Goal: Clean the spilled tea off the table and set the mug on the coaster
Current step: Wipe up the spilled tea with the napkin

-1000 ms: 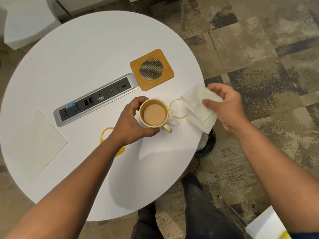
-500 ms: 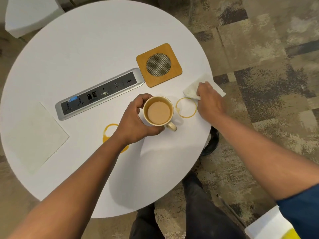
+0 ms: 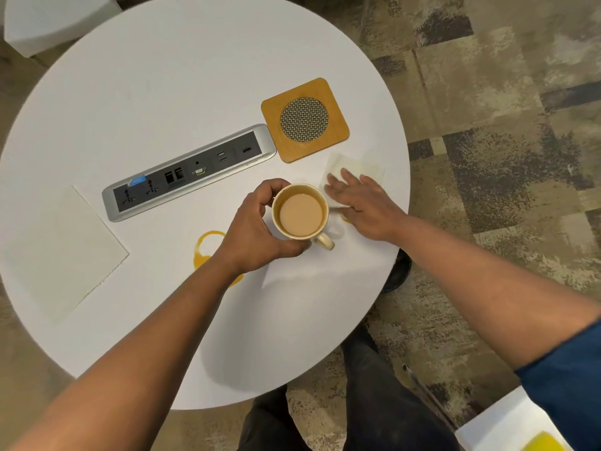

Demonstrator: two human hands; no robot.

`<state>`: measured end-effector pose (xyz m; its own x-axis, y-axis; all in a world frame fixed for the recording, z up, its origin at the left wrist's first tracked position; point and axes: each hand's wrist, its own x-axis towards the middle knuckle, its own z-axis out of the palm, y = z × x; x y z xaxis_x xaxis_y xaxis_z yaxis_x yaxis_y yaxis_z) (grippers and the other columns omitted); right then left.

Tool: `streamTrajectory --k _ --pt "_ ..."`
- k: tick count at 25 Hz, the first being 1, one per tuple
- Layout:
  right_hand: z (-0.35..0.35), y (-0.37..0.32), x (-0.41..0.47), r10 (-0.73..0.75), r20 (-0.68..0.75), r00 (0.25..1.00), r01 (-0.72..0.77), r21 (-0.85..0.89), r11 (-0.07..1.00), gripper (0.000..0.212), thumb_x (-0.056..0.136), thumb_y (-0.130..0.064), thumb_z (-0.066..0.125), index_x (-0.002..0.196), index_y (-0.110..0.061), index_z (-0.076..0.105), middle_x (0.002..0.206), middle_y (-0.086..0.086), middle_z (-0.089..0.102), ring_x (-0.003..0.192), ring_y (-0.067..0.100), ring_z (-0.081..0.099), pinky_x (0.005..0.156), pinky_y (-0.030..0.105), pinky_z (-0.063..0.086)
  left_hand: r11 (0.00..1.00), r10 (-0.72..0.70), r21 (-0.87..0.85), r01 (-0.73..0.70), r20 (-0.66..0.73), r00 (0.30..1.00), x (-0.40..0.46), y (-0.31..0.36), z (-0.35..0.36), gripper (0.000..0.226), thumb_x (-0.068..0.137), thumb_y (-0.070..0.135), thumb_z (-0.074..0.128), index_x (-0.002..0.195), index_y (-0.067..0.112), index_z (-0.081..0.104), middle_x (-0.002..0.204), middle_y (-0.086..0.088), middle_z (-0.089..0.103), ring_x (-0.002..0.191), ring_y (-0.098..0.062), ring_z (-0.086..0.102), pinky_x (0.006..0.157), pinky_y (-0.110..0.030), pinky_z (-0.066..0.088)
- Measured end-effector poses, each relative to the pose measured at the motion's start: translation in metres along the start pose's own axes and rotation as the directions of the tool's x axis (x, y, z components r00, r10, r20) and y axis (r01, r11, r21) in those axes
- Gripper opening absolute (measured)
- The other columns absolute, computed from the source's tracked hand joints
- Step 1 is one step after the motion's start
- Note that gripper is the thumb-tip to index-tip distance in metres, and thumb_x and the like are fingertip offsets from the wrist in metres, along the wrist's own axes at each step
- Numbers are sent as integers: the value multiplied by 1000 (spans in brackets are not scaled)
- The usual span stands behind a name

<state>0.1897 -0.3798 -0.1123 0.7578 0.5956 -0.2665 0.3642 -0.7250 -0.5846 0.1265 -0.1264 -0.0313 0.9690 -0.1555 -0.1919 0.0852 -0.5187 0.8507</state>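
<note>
My left hand [image 3: 257, 236] grips a cream mug [image 3: 300, 211] full of milky tea and holds it a little above the round white table [image 3: 169, 79]. My right hand [image 3: 366, 203] lies flat with spread fingers on a white napkin [image 3: 356, 167], pressing it onto the table just right of the mug, over a tea ring. Only a small bit of that ring [image 3: 345, 219] shows by the palm. A second tea spill [image 3: 208, 247] lies left of my left wrist, partly hidden by it. The square wooden coaster [image 3: 304, 119] with a mesh centre sits behind the napkin, with nothing on it.
A silver power and data strip [image 3: 188, 172] lies across the table's middle. Another white napkin [image 3: 61, 252] lies flat at the left edge. My legs and a dark shoe [image 3: 398, 271] are below the table's near edge, on patterned carpet.
My right hand brought the napkin from the air down onto the table and slid it left over the tea ring, which is now almost covered. My left hand kept hold of the mug.
</note>
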Motion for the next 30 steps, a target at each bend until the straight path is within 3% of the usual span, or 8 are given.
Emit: streamTrajectory --k 4,11,14,16,19,22,26,30 --pt "2 7 -12 -77 80 994 73 50 996 55 100 -4 46 151 -22 40 162 -7 26 152 11 7 122 34 3 1000 -9 -4 9 1 1000 -3 0 0 82 52 48 91 124 41 52 123 22 60 118 -10 56 88 -21 39" --pt "11 2 -53 10 86 996 -23 154 988 56 99 -2 45 151 -21 39 158 -13 21 150 6 6 122 30 -1 1000 5 -10 -5 -8 1000 -7 0 -2 81 52 47 92 122 42 52 122 21 60 118 -13 56 90 -23 40" --pt "18 -9 -65 52 130 990 -67 112 991 58 97 -27 38 154 -21 31 160 -14 11 149 4 -1 121 30 -3 1000 10 -5 -10 0 1000 -10 0 -1 82 52 46 92 123 41 52 123 20 60 118 -14 56 89 -22 39" --pt "16 -14 -64 117 89 989 -128 125 984 59 99 -43 33 154 -22 33 164 -10 16 150 5 5 122 35 5 1000 13 -9 -13 7 1000 -12 0 1 82 52 46 93 123 41 52 123 20 61 118 -15 56 89 -22 39" --pt "14 -17 -57 165 12 986 -163 -99 982 71 96 -52 47 156 -23 24 167 -4 13 150 19 14 118 43 18 1000 7 -18 -6 18 1000 -15 0 2 81 52 45 93 123 39 53 123 18 61 118 -16 56 90 -24 40" --pt "18 -19 -51 161 42 986 -142 -293 946 87 92 -63 47 158 -17 12 167 4 6 151 28 5 119 47 13 1000 3 -20 -3 23 1000 -17 0 2 82 52 45 93 124 37 54 123 18 61 117 -15 57 91 -25 42" --pt "32 -23 -53 168 14 986 -157 -283 946 72 103 -49 32 159 -14 1 167 8 -15 152 26 -19 123 47 -2 1000 10 -18 -9 17 1000 -17 0 0 82 53 46 92 124 37 53 122 20 61 117 -14 57 90 -24 43" --pt "40 -27 -53 175 -60 983 -185 -264 947 62 106 -32 34 159 -13 8 168 10 -7 153 28 -11 124 45 -1 1000 8 -13 -8 8 1000 -17 0 0 82 53 45 93 124 39 53 122 21 60 118 -13 56 91 -24 42"
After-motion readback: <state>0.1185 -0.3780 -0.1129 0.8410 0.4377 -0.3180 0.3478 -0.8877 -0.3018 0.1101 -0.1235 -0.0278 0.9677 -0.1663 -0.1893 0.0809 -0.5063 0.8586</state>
